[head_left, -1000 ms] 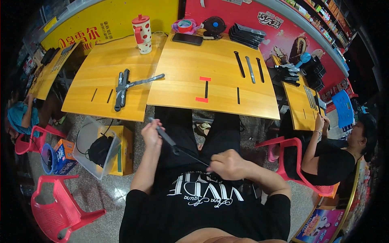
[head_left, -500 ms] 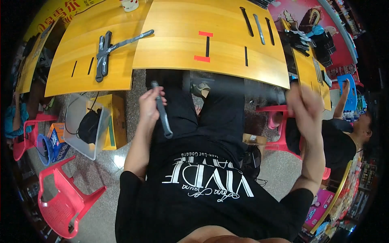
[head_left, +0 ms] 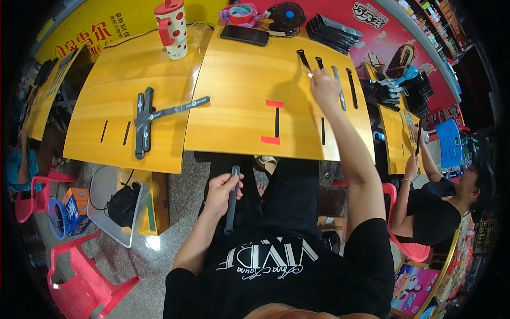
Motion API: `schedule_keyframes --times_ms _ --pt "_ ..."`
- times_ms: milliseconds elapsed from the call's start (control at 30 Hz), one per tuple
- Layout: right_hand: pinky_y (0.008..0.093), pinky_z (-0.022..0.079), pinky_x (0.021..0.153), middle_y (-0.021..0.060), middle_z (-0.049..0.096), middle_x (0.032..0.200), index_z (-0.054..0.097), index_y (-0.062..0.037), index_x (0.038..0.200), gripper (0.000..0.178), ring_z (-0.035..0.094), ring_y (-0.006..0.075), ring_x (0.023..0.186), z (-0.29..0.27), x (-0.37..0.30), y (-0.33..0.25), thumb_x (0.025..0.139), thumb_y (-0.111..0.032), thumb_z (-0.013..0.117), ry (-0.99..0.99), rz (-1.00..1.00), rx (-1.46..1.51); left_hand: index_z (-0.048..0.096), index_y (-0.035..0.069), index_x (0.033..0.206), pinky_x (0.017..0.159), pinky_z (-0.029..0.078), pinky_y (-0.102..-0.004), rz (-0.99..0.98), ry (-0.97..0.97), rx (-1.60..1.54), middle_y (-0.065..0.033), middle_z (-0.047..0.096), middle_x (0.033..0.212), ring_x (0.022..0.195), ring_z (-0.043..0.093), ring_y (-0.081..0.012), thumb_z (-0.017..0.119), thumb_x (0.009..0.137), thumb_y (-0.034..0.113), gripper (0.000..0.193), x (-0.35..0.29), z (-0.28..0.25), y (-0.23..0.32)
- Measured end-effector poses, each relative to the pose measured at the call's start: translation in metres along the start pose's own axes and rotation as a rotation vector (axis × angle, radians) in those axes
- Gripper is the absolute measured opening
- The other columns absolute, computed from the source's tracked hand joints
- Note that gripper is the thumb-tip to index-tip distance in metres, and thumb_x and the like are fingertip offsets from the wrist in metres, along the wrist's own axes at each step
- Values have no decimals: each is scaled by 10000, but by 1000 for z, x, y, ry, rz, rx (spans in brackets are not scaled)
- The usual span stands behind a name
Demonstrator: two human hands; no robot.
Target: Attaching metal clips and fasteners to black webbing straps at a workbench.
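Observation:
My left hand (head_left: 220, 194) is closed round a dark grey strap (head_left: 231, 210), held in front of my lap, below the table edge. Over the right part of the yellow table (head_left: 228, 125), my right hand (head_left: 325, 87) is closed at the end of a black strap (head_left: 302, 57), whose rounded end points away from me. Beside that hand lie another black strap (head_left: 319, 61), partly covered by it, a grey strap (head_left: 340, 91) and a further black strap (head_left: 353, 89). Several dark straps (head_left: 142, 125) lie crossed in a pile on the left table.
Red tape pieces (head_left: 274, 103) and thin black strips (head_left: 323, 131) mark the tabletop. Farther back are a phone (head_left: 245, 35), a small black fan (head_left: 287, 17), black packages (head_left: 332, 34) and a dotted tumbler (head_left: 172, 32). A person (head_left: 435, 204) sits at the right.
My right hand has swung from the table's right edge up over the tabletop, bringing the black strap beside the row. My left hand still holds its strap, now more upright. The view has tilted upward.

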State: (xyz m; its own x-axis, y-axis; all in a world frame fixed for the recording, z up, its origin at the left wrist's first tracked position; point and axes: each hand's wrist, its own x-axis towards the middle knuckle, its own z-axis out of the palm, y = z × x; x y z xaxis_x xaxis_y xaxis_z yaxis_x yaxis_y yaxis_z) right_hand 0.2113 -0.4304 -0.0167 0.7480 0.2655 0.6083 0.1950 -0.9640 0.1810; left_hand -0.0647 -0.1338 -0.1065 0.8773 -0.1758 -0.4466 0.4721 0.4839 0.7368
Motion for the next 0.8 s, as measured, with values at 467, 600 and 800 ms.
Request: schedule_keyframes --times_ms 467,600,800 --pt "435 489 594 150 638 686 650 -57 903 247 640 329 656 -48 -19 4 813 -286 660 -192 139 347 601 -28 1048 556 480 -208 -1 -285 4 -49 610 791 603 579 -98 507 971 160 224 -7 45 29" --pt "252 421 516 24 537 590 648 -5 996 190 502 106 534 -123 -74 -13 877 -145 601 -389 349 946 575 -11 1084 511 491 -209 -1 -368 -105 -53 609 781 593 594 -101 453 999 219 274 -8 65 39" --pt "318 469 587 149 573 759 619 28 949 124 596 286 655 -221 -192 -95 832 48 584 -323 268 1174 553 3 1127 461 483 -205 -24 -449 -81 -61 621 759 533 587 -103 448 1001 236 285 -27 95 27"
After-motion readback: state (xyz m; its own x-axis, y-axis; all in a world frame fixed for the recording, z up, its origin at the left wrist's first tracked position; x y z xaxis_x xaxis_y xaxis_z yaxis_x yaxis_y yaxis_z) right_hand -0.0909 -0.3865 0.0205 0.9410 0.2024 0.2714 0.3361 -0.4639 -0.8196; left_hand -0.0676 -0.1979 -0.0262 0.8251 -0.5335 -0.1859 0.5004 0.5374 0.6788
